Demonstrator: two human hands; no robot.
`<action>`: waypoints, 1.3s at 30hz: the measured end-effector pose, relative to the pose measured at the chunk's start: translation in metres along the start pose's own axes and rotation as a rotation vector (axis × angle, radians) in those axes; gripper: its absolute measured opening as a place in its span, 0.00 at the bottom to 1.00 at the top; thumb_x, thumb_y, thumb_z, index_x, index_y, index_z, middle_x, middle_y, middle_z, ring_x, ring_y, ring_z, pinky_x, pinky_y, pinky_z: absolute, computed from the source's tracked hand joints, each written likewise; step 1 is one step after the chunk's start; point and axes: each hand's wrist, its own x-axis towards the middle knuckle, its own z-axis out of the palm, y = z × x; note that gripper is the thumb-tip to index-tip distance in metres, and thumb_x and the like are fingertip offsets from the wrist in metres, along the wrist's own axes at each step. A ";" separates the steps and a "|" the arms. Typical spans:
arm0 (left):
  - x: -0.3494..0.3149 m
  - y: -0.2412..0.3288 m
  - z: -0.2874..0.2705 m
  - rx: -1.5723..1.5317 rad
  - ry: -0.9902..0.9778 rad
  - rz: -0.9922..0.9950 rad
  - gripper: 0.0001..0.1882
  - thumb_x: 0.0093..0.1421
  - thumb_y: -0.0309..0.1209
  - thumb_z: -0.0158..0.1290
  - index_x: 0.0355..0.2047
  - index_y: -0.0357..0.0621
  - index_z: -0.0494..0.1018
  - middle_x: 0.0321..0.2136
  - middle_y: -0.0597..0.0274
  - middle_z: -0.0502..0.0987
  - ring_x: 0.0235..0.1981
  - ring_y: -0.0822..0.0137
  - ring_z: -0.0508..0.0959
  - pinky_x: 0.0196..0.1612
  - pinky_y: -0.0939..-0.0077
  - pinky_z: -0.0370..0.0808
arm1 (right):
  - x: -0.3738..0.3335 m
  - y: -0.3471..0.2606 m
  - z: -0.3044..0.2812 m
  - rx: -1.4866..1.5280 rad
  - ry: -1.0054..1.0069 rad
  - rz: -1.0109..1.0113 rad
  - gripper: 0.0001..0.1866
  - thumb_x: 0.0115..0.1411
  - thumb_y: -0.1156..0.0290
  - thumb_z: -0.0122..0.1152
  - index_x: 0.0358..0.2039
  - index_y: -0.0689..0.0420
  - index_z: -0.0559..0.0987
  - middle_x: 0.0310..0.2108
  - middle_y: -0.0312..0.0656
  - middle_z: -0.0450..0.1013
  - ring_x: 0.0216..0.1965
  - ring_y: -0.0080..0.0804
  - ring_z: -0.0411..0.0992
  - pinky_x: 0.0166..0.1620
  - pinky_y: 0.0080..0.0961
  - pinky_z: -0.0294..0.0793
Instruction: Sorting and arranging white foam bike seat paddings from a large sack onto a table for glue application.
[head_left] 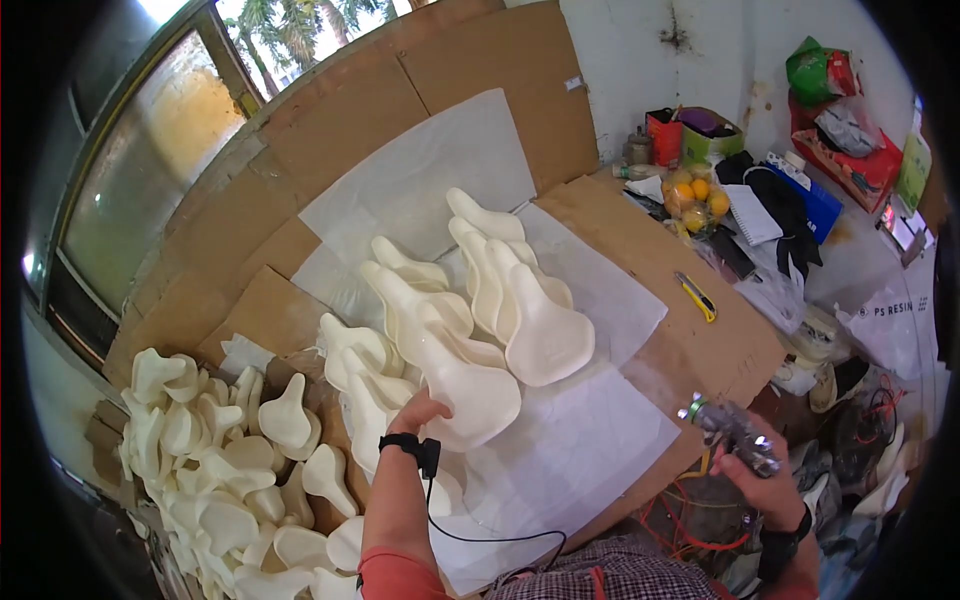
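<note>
My left hand [424,410] grips the left edge of a cream bicycle saddle pad [475,405], its fingers partly hidden by the edge. That pad lies at the near end of an overlapping row. Farther right, another broad saddle pad [548,335] rests at the front of a second row. White paper sheets [590,420] lie under the rows. Off to the right, my right hand [765,478] is wrapped round a metal spray gun [735,435], whose nozzle points left, toward the pads. A gap separates the gun from them.
A large heap of saddle pads [225,470] fills the lower left. Cardboard [660,250] covers the table, with a yellow utility knife [697,297] on it. Oranges in a bag [695,195] and a notebook [750,213] sit at the back right. A red hose [700,540] hangs below my right hand.
</note>
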 end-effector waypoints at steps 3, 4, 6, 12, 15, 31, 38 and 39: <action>-0.008 0.006 0.017 -0.006 0.061 -0.019 0.32 0.38 0.23 0.54 0.50 0.40 0.70 0.42 0.63 0.75 0.45 0.66 0.72 0.50 0.74 0.67 | 0.004 0.027 -0.014 -0.029 -0.070 0.066 0.26 0.55 0.74 0.62 0.55 0.62 0.67 0.32 0.33 0.71 0.33 0.17 0.69 0.39 0.17 0.70; -0.011 0.004 0.020 -0.009 0.103 -0.024 0.31 0.38 0.23 0.55 0.49 0.39 0.71 0.41 0.63 0.76 0.44 0.66 0.73 0.50 0.74 0.67 | 0.008 0.027 -0.017 -0.038 -0.108 0.084 0.26 0.55 0.77 0.62 0.55 0.61 0.67 0.34 0.33 0.71 0.36 0.17 0.69 0.42 0.17 0.70; -0.022 0.001 0.028 -0.007 0.154 -0.032 0.31 0.38 0.23 0.55 0.48 0.39 0.72 0.40 0.63 0.76 0.43 0.66 0.73 0.50 0.74 0.67 | 0.013 0.034 -0.022 0.018 -0.121 0.105 0.27 0.55 0.77 0.62 0.55 0.61 0.67 0.35 0.33 0.71 0.37 0.17 0.69 0.42 0.17 0.70; -0.064 0.046 0.060 -0.106 0.280 -0.028 0.27 0.38 0.24 0.58 0.43 0.34 0.74 0.38 0.59 0.78 0.41 0.65 0.75 0.49 0.72 0.69 | 0.039 0.036 -0.042 0.086 -0.138 0.091 0.30 0.55 0.79 0.61 0.58 0.60 0.64 0.36 0.35 0.71 0.39 0.20 0.70 0.46 0.21 0.72; -0.049 0.067 0.084 -0.333 0.217 0.088 0.28 0.37 0.24 0.59 0.44 0.34 0.73 0.39 0.60 0.78 0.42 0.64 0.75 0.50 0.72 0.69 | 0.039 0.042 -0.053 0.110 -0.121 0.134 0.29 0.55 0.78 0.62 0.57 0.59 0.64 0.37 0.34 0.71 0.40 0.19 0.69 0.45 0.19 0.71; -0.003 0.068 0.134 -0.147 0.099 0.151 0.34 0.38 0.20 0.56 0.51 0.34 0.66 0.43 0.55 0.75 0.44 0.61 0.74 0.50 0.69 0.71 | 0.064 0.072 -0.084 0.013 -0.204 0.079 0.29 0.54 0.76 0.64 0.57 0.59 0.66 0.36 0.35 0.72 0.36 0.20 0.70 0.41 0.19 0.71; -0.080 0.034 0.099 -0.455 0.478 0.109 0.37 0.37 0.19 0.55 0.53 0.35 0.63 0.41 0.53 0.75 0.44 0.54 0.75 0.48 0.64 0.74 | 0.119 0.023 -0.059 0.206 -0.126 -0.047 0.28 0.54 0.76 0.63 0.56 0.59 0.66 0.35 0.35 0.72 0.36 0.19 0.70 0.40 0.19 0.72; -0.078 0.038 0.100 -0.435 0.510 0.149 0.38 0.37 0.19 0.55 0.54 0.35 0.62 0.41 0.53 0.75 0.43 0.53 0.76 0.48 0.64 0.74 | 0.121 0.024 -0.059 0.208 -0.133 -0.045 0.28 0.54 0.76 0.63 0.56 0.59 0.66 0.35 0.35 0.72 0.36 0.19 0.70 0.40 0.19 0.72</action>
